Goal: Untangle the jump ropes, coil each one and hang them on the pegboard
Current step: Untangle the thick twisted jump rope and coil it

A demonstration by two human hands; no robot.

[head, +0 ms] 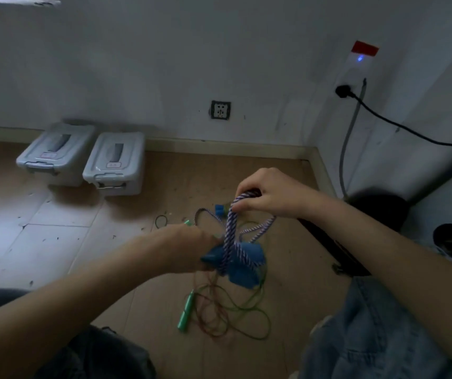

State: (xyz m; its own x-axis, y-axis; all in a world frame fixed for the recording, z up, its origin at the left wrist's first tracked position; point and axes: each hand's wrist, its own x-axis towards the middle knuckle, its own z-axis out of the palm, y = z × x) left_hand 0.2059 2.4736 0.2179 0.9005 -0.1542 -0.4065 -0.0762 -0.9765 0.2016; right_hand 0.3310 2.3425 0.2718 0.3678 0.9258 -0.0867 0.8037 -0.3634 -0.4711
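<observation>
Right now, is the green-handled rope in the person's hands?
No, the green-handled rope lies on the floor; both hands hold the purple braided rope.

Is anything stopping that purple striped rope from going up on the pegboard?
No pegboard is in view, so the path cannot be judged. The purple striped rope is pinched by the right hand, its blue handles at the left hand, apart from the green rope on the floor.

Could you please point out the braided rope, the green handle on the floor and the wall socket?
braided rope [229,236]: head view, on its twisted strands below the right hand.
green handle [185,314]: head view, mid-shaft.
wall socket [220,109]: head view, faceplate centre.
</observation>
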